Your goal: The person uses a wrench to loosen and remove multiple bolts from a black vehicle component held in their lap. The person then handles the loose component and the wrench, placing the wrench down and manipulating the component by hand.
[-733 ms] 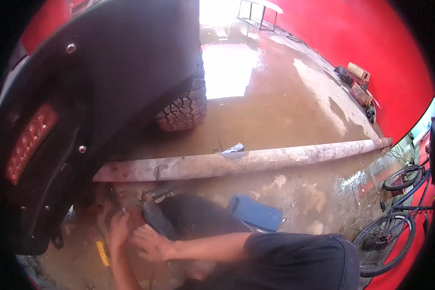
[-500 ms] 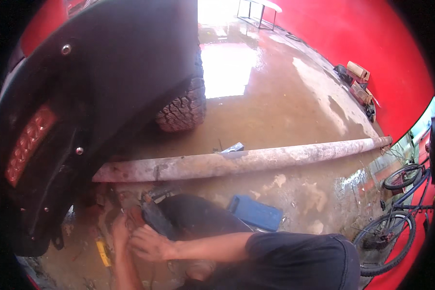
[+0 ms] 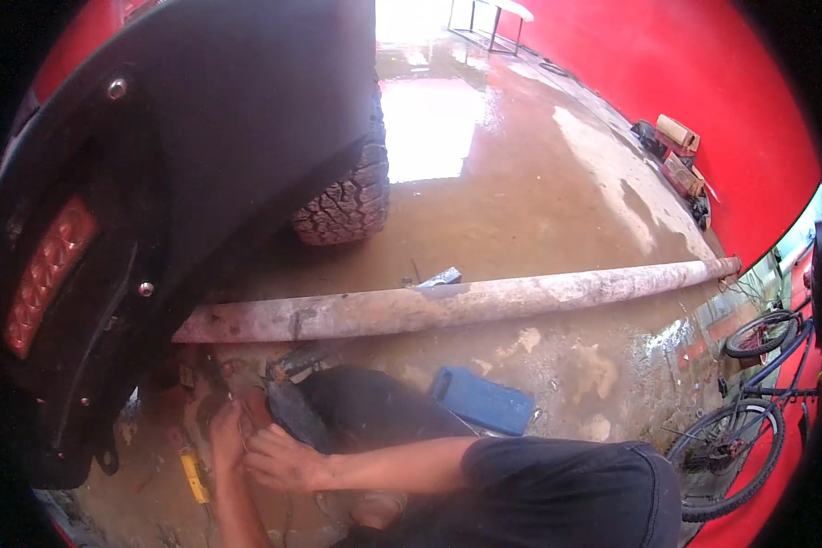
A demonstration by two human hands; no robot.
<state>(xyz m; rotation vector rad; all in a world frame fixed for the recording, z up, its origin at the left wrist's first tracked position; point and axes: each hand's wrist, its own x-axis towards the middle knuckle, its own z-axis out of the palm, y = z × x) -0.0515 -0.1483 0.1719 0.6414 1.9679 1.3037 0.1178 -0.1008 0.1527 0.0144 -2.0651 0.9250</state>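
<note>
Low at the left of the head view, my left hand [image 3: 227, 438] and my right hand [image 3: 283, 459] work close together, the right one just beside the left. Fingers are curled in on both, around something small that they mostly hide. A reddish-brown piece [image 3: 257, 407] is right beyond the fingertips, too blurred to name. Past my right hand lies a dark grey, flat-looking thing [image 3: 297, 416] against my bent leg. To the left of my left wrist, a yellow-handled tool [image 3: 193, 474] rests on the wet floor.
A black vehicle bumper [image 3: 73, 274] with a red reflector fills the left, with a knobbly tyre [image 3: 345, 201] behind it. A long pale pole [image 3: 484, 304] lies across the floor ahead. A blue case [image 3: 482, 400] sits right of my knee; a bicycle [image 3: 740, 447] stands far right.
My hands stay together in nearly the same place, with only slight finger movement. The bumper has shifted a little leftward in the view.
</note>
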